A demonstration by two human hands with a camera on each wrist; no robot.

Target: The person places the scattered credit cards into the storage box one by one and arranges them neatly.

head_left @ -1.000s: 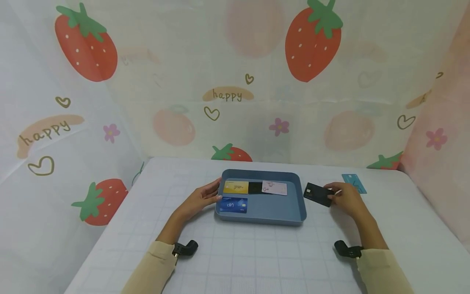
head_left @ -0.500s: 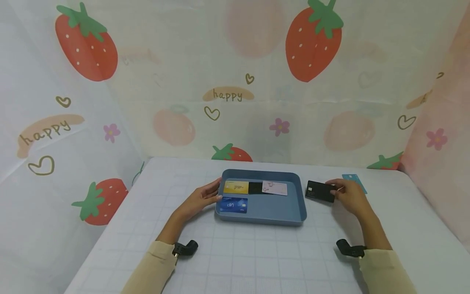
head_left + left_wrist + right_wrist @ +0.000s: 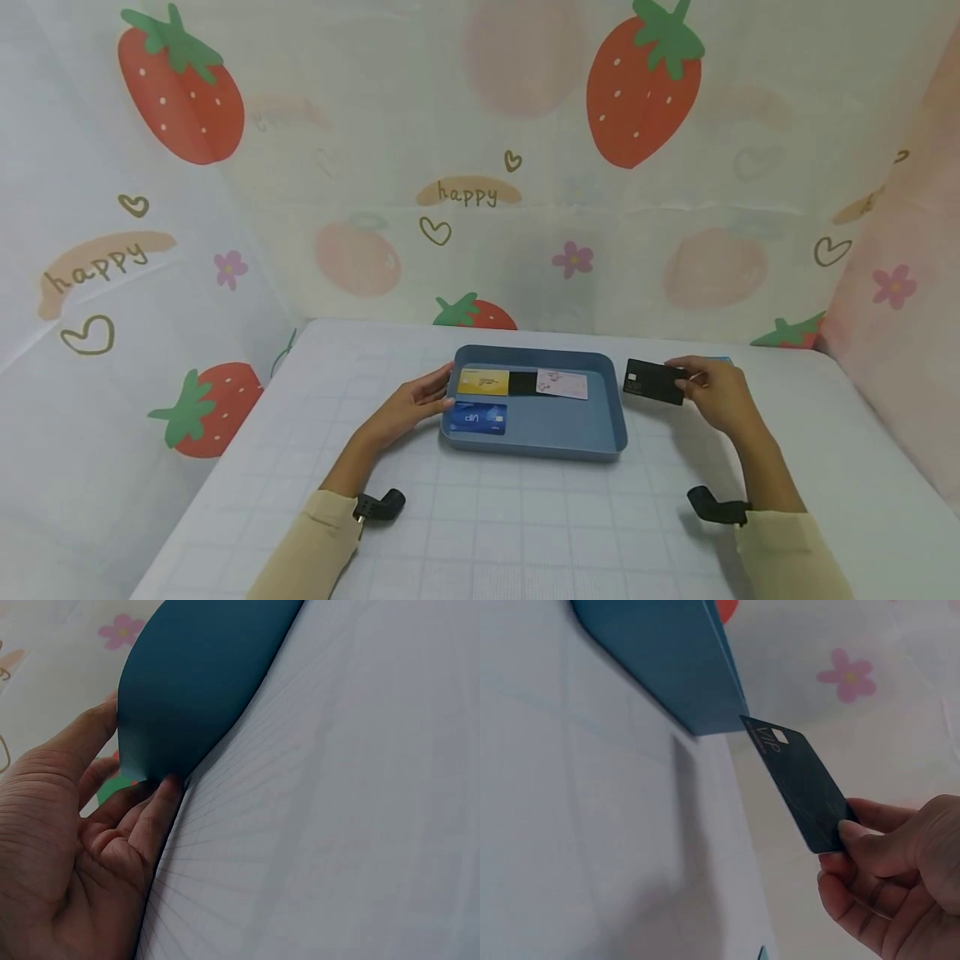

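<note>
My right hand (image 3: 712,392) pinches a black bank-style card (image 3: 654,382) between thumb and fingers, just right of the tray. In the right wrist view the card (image 3: 799,784) is tilted above the table, with "VIP" and a chip near its far end. My left hand (image 3: 408,412) holds the left end of the blue-grey tray (image 3: 562,433), thumb near the rim and fingers against the outer wall. Inside the tray lie a yellow card (image 3: 482,382), a black card (image 3: 521,383) partly under a pale pink one (image 3: 562,384), and a blue VIP card (image 3: 478,418).
A light blue card (image 3: 718,359) lies on the table behind my right hand, mostly hidden. The white gridded table (image 3: 510,525) meets a strawberry-print curtain (image 3: 480,125) at its back edge. Black wrist cameras (image 3: 381,506) sit on both cuffs.
My right hand has lifted the black card slightly and turned it straighter, now covering most of the light blue card. The left hand and the tray have stayed in place.
</note>
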